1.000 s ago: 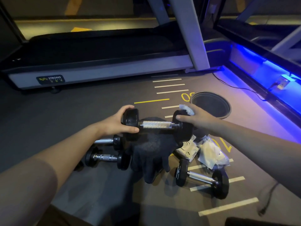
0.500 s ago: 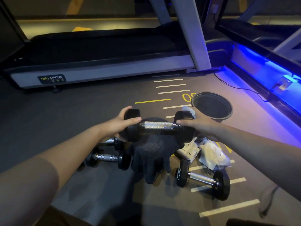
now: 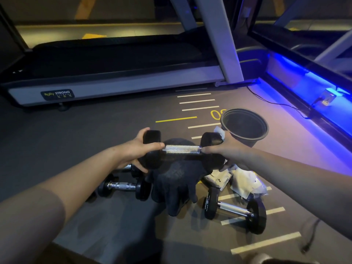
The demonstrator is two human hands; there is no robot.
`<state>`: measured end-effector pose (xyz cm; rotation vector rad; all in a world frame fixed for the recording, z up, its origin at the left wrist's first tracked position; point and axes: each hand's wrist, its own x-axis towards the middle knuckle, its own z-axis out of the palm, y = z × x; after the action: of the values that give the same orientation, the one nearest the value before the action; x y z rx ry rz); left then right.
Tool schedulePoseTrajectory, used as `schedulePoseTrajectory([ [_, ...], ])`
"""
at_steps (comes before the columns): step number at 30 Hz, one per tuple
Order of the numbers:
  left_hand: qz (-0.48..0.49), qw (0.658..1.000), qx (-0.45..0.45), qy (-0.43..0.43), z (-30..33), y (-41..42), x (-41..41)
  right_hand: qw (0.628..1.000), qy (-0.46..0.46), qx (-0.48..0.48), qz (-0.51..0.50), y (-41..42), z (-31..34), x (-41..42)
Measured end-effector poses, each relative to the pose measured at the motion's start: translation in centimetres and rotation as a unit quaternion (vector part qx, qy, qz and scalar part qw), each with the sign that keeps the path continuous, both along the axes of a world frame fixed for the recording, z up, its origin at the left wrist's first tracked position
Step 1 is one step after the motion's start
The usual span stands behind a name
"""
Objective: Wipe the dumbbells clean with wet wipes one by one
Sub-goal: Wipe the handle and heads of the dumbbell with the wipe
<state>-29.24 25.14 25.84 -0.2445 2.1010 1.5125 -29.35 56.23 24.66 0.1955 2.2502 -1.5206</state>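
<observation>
Held dumbbell (image 3: pixel 182 149): I hold it level in the air, above the floor and the other things, so both ends are free to reach with the wipe.
Left hand (image 3: pixel 133 151): closed around the left black head of the dumbbell, thumb on the near side. I think it is there to steady the weight and to turn it.
Right hand (image 3: pixel 226 151): closed on the right black head, with a wet wipe (image 3: pixel 219 131) pressed under the fingers; a white corner of the wipe sticks out at the top.
Step, as I judge: I clean the right head now; the metal handle between my hands is bare.
Other dumbbells: one (image 3: pixel 123 187) lies on the floor at the lower left, and another end shows behind it; one more (image 3: pixel 235 210) lies at the lower right. They are apart from the one I hold.
Dark cloth (image 3: pixel 175 189): it lies just under the held dumbbell, probably as a soft place for resting it.
White packets (image 3: pixel 245 182): near my right wrist, on the floor, easy to reach.
Black bucket (image 3: pixel 245 124): it stands just behind my right hand, maybe for used wipes.
Floor (image 3: pixel 76 145): dark grey mat with white and yellow lines.
Room: a dim gym, a treadmill (image 3: pixel 114 73) in front, blue light (image 3: pixel 297 73) along the right side.
</observation>
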Motion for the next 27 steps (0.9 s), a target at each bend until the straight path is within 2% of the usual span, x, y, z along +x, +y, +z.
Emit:
schedulePoseTrajectory([
  [5,0.016,1.000,0.007,-0.004,0.0,0.3,0.5,0.999,-0.011,-0.027,-0.030,-0.3,-0.2,0.9],
  [10,0.025,0.999,0.028,-0.012,0.1,0.5,0.5,0.994,-0.023,-0.097,-0.049,-0.5,-0.7,1.3],
  [19,0.036,0.997,0.067,-0.027,-0.4,0.3,0.7,0.982,0.003,-0.181,-0.056,-0.6,-1.9,1.6],
  [27,0.056,0.997,0.058,0.001,-1.0,0.7,1.0,0.982,0.036,-0.178,-0.050,-0.5,-2.6,1.5],
])
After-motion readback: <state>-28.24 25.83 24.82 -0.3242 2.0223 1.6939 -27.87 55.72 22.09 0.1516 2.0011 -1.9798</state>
